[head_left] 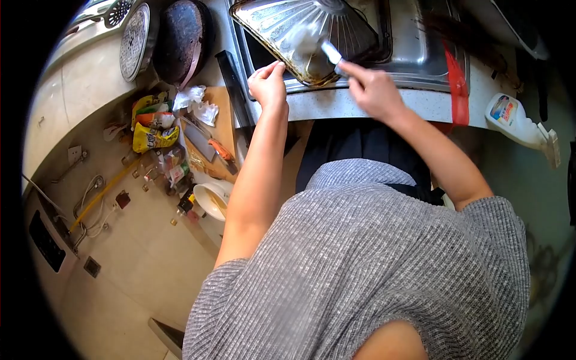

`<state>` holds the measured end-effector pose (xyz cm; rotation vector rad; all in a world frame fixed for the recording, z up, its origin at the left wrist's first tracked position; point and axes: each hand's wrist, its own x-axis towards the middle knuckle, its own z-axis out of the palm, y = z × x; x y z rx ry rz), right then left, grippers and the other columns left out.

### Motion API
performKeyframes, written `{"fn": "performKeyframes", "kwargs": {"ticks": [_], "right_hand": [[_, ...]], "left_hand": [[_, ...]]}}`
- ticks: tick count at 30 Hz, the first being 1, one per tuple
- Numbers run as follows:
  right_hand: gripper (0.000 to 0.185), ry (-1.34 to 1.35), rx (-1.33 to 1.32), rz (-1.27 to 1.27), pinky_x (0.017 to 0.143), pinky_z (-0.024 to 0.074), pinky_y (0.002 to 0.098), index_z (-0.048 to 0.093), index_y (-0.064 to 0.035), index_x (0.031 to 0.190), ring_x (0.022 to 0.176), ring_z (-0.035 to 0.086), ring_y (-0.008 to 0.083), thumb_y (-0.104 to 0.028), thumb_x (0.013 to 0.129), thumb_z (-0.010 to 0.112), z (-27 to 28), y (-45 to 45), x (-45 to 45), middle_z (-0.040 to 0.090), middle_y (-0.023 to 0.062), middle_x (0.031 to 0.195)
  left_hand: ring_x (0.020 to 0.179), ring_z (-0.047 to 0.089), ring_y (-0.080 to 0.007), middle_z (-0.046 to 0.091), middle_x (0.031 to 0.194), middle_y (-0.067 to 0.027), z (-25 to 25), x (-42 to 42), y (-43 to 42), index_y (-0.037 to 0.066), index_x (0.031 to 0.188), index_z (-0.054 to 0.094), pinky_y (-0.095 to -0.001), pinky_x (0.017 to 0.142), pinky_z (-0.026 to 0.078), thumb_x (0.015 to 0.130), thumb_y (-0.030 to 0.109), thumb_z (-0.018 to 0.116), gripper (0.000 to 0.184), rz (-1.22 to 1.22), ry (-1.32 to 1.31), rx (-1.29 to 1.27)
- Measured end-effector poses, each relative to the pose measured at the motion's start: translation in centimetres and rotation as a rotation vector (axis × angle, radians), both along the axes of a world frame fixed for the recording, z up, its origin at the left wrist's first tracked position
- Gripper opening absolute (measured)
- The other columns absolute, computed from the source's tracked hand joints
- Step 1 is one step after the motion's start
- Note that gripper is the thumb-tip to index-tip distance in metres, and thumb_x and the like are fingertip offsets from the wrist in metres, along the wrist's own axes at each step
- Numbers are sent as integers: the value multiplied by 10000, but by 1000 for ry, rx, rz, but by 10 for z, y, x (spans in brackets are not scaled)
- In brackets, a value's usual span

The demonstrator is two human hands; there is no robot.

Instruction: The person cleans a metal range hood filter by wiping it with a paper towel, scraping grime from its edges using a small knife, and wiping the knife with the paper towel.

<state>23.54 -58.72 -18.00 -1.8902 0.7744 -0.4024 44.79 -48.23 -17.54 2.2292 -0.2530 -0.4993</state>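
A greasy metal panel with fan-shaped ribs [354, 33] lies tilted over the sink [423, 69]; brown grime lines its rim. My left hand [268, 85] pinches the panel's near left corner between thumb and fingers. In my right hand [377, 93] is a brush with a white handle [330, 52], my fingers wrapped round it. The brush head is blurred and lies against the panel's ribbed face, so its bristles cannot be made out.
A white spray bottle [510, 117] lies at the counter's right edge, near a red strip [457, 87]. At the upper left stand a dark round pan [179, 42] and a perforated disc [135, 42]. Below left are a cutting board [221, 114], packets [153, 137] and a white bowl [207, 201].
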Motion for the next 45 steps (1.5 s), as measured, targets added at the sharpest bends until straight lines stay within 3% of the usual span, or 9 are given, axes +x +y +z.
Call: {"fn": "performKeyframes", "kwargs": {"ticks": [6, 7, 10, 14, 18, 27, 31, 35, 45], "right_hand": [[357, -1, 21, 83, 738, 513, 369, 607, -85, 1180, 818, 656, 312, -77, 831, 535, 22, 11, -1, 659, 175, 995], [357, -16, 15, 81, 748, 514, 367, 606, -87, 1182, 834, 656, 312, -74, 832, 535, 21, 11, -1, 658, 169, 1014], [366, -48, -29, 78, 780, 510, 362, 601, -94, 1194, 877, 652, 309, -72, 834, 537, 17, 11, -3, 647, 173, 1059], [386, -24, 27, 104, 794, 508, 364, 582, -102, 1220, 887, 652, 314, -76, 838, 540, 18, 13, -4, 649, 172, 1055], [396, -62, -8, 68, 762, 503, 358, 560, -104, 1247, 847, 653, 306, -83, 852, 538, 14, 17, -12, 649, 180, 1033], [392, 158, 287, -202, 609, 468, 387, 489, -52, 1207, 676, 631, 330, -162, 846, 593, 25, 18, -85, 620, 179, 740], [287, 200, 63, -467, 633, 483, 392, 533, -63, 1062, 692, 630, 326, -168, 818, 641, 3, 29, -141, 624, 134, 734], [270, 258, -169, -696, 805, 469, 383, 571, -36, 1091, 939, 582, 339, -139, 843, 600, -11, 22, -186, 574, 161, 1026], [381, 596, -442, -913, 875, 420, 439, 568, -66, 1195, 1039, 517, 347, -130, 820, 575, -52, -27, -214, 547, 136, 1111]], "left_hand": [[767, 617, -121, 664, 823, -46, 0, -3, -1, -1, 818, 731, -259, 748, 481, 688, 53, 750, 142, 124, 90, -123], [871, 596, -162, 637, 876, -42, -5, -1, 3, 28, 894, 727, -292, 844, 453, 706, 93, 752, 201, 85, 65, -76], [1044, 476, -272, 542, 968, -54, 20, -21, -5, 81, 877, 655, -393, 972, 328, 698, 143, 728, 204, -20, -579, -13], [994, 538, -214, 638, 972, 10, 42, -26, -16, 170, 923, 691, -344, 857, 353, 756, 144, 679, 169, -680, -836, 135], [1027, 527, -188, 619, 1064, 57, 33, -22, -30, 188, 944, 702, -345, 840, 344, 814, 212, 614, 158, -905, -1026, 380], [1055, 501, -188, 600, 1047, 51, 45, -14, -47, 203, 873, 722, -349, 868, 329, 783, 220, 634, 127, -1085, -979, 630], [1019, 539, -175, 631, 1003, 46, 44, -18, -50, 205, 880, 727, -344, 858, 337, 799, 238, 632, 128, -1036, -994, 560], [976, 551, -181, 627, 958, 34, 44, -21, -52, 176, 863, 719, -350, 840, 358, 765, 202, 634, 132, -1006, -994, 490], [980, 547, -178, 641, 943, 29, 51, -22, -56, 169, 845, 719, -352, 883, 334, 801, 205, 611, 122, -1033, -957, 525]]}}
